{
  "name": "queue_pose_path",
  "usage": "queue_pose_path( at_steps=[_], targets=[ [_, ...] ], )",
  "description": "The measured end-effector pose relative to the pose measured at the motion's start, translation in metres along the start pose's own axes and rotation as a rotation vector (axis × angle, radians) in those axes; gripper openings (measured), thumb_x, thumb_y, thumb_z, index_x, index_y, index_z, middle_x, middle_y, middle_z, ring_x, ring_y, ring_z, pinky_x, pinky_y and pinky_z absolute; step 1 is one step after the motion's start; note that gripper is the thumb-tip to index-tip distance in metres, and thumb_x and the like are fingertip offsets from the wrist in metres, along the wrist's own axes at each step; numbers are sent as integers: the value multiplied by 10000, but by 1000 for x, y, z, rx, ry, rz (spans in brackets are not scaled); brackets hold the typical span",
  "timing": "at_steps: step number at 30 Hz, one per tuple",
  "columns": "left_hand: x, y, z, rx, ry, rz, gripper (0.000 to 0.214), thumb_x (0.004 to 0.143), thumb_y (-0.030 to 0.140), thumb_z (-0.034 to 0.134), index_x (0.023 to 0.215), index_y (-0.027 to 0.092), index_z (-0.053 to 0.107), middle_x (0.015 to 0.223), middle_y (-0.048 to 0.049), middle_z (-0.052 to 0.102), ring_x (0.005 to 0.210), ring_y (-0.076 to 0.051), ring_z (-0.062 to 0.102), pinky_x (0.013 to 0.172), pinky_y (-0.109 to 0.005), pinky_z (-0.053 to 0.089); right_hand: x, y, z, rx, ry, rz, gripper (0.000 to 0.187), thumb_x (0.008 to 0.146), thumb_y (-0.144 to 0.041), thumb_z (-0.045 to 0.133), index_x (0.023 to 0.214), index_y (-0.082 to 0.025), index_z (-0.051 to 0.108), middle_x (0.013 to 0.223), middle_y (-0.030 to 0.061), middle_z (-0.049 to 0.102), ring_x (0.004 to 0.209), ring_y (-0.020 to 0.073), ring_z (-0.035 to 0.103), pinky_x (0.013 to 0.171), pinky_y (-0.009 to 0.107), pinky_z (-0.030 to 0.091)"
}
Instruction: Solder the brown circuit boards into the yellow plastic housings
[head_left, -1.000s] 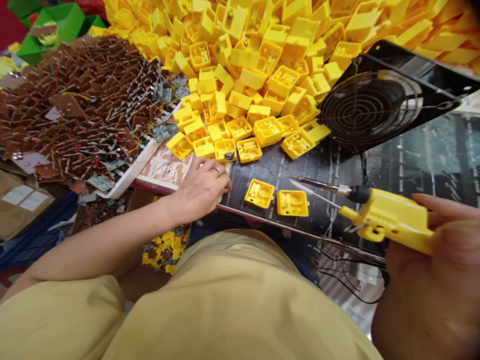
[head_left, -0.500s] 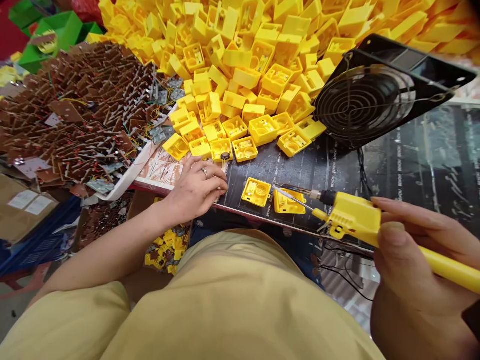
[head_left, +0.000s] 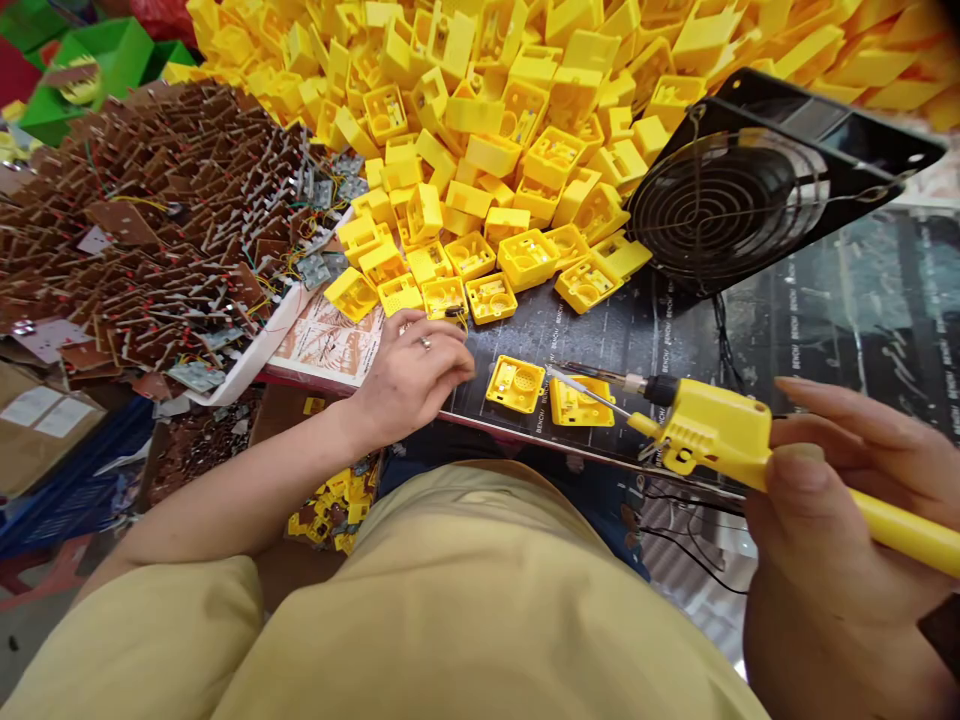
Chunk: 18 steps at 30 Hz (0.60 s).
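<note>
**Hot iron tip above two open housings at the bench edge**

Head view: The right hand [head_left: 847, 500] is closed around the yellow soldering iron [head_left: 712, 430], with the thumb on top of the handle. The metal tip of the iron points to the left and hangs just above the right open housing [head_left: 581, 405]. I cannot tell if the tip touches it. The left open housing [head_left: 515, 384] lies just beside that one. Both are on the black mat [head_left: 675, 330], near its front edge.

The left hand [head_left: 409, 375] rests on the mat with the fingers bent together. Its fingertips are close to a small dark part [head_left: 453, 312] that sits by a row of housings. Whether the fingers pinch something is hidden.

Behind are the big heap of yellow housings [head_left: 487, 90], the black fan [head_left: 720, 205] and, to the left, a pile of brown circuit boards [head_left: 150, 220].

In my judgement, the risks are these:
- The hot tip may melt the plastic wall if it goes down a little to the side.
- Neither housing is held, so a push from the iron may slide one off the near edge.
- The left fingers are near the tip.
</note>
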<state>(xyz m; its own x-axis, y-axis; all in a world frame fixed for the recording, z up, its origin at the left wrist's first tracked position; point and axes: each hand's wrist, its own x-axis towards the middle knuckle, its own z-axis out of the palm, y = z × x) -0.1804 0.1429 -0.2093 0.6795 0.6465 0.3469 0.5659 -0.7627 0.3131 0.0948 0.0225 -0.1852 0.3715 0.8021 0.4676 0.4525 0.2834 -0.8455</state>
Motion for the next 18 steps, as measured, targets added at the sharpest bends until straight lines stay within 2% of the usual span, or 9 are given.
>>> queue_pose_path(
  at_steps=[3, 6, 10, 12, 14, 16, 18],
  targets=[
    [17, 6, 5, 108, -41, 38, 213, 974, 229, 478, 880, 213, 669, 837, -12, 740, 895, -191, 650, 822, -375, 410, 1, 2, 1, -15, -20, -77, 331, 776, -273, 785, 1101, -290, 724, 739, 37, 693, 483, 139, 603, 372, 208, 493],
    [26, 6, 9, 86, -111, 63, 224, 963, 198, 463, 912, 182, 681, 844, -39, 729, 810, -171, 658, 705, -296, 454, -3, 3, -1, -54, -99, -96, 436, 736, -178, 805, 1147, -282, 703, 798, 31, 710, 503, 122, 604, 389, 179, 502],
    [26, 1, 4, -73, -159, 60, 164, 926, 170, 527, 941, 165, 690, 892, -34, 736, 793, -151, 682, 721, -259, 501, -12, 6, -7, -61, -77, -105, 462, 715, -153, 816, 1149, -257, 698, 843, 41, 716, 537, 136, 627, 407, 186, 519],
    [27, 2, 0, -89, -203, 60, 178, 911, 136, 525, 937, 165, 699, 928, -33, 743, 817, -152, 692, 738, -255, 508, -15, 6, -9, -107, -141, -99, 482, 734, -167, 804, 1189, -255, 668, 909, 63, 719, 564, 157, 646, 421, 216, 537],
    [32, 6, -4, -50, -248, 31, 189, 896, 124, 525, 923, 169, 706, 903, -30, 746, 805, -160, 696, 727, -259, 506, -15, 5, -10, -147, -221, -165, 509, 749, -194, 797, 1226, -251, 630, 939, 74, 717, 596, 182, 668, 449, 245, 565],
    [39, 10, -6, 11, -304, -20, 166, 879, 144, 543, 893, 168, 706, 847, -32, 743, 780, -177, 699, 695, -269, 500, -11, 2, -7, -168, -291, -264, 453, 769, -239, 788, 1190, -246, 622, 904, 62, 714, 620, 198, 684, 469, 253, 581],
    [46, 15, -8, 70, -373, -57, 145, 865, 164, 556, 872, 166, 701, 806, -36, 738, 761, -196, 699, 665, -282, 490, -7, -3, -2, -196, -356, -313, 284, 823, -276, 745, 1080, -236, 632, 827, 40, 702, 587, 177, 675, 440, 216, 555]
  ],
)
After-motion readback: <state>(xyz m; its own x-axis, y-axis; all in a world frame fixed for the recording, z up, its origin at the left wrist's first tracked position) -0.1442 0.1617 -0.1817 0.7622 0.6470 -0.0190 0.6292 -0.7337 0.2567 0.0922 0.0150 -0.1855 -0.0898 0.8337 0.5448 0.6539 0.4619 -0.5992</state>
